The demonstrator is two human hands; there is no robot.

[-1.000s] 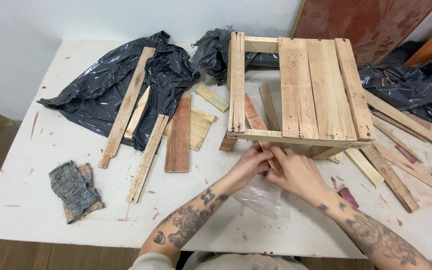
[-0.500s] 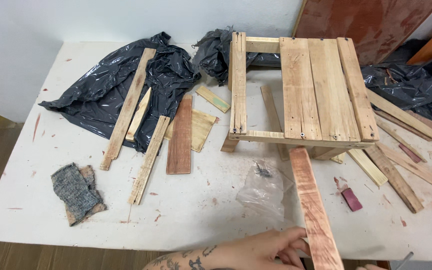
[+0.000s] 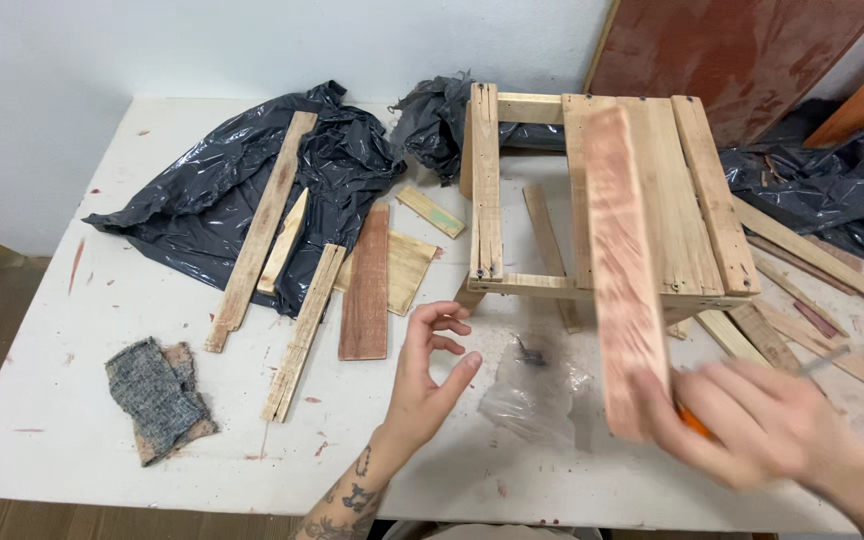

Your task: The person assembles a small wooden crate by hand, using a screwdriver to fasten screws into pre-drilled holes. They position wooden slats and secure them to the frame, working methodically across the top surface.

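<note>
the reddish board [image 3: 624,270] stood in the right-centre of the frame, running from its blurred lower end near the right hand [image 3: 752,425] up across the top of the pale crate [image 3: 652,190] in the upper right. its grained face looked toward the camera, and it seemed tilted rather than flat, though the blur made the angle hard to judge. the right hand was closed around the board's lower end only, at the lower right, so nearly the whole length reached up and away from the grip; something orange [image 3: 694,422] showed beneath the fingers, too blurred to name. held so far from its middle, the board would probably swing easily, so a firmer hold nearer the centre, or a second hand under it, would likely steady it before it met the crate's slats. the left hand [image 3: 430,372] hovered open at lower centre, fingers curled and holding nothing, just left of a crumpled clear bag [image 3: 537,395] and well apart from the board. farther left lay a dark plank [image 3: 366,285], several pale slats [image 3: 257,230] over a black plastic sheet [image 3: 212,205], and a grey rag [image 3: 157,397] at lower left, all on the white table [image 3: 82,330].
</note>
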